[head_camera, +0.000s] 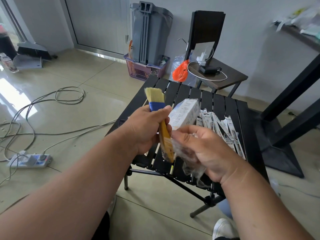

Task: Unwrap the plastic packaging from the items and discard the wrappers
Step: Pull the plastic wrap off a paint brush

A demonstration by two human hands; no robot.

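My left hand (147, 129) grips a paintbrush (155, 103) with pale bristles, a blue ferrule and a yellow handle, bristles pointing up. My right hand (202, 149) holds crumpled clear plastic wrap (188, 161) that still clings to the lower end of the handle. Behind the hands, on the black slatted folding table (183, 94), lies a white box in clear film (185, 113). To its right is a pile of several small white wrapped sticks (220, 129).
A grey bin (150, 32) stands in a purple basket (143, 70) by the wall. A side table (218, 75) with a charger and an orange bag (181, 71) is behind. Cables and a power strip (29, 160) lie on the floor at left.
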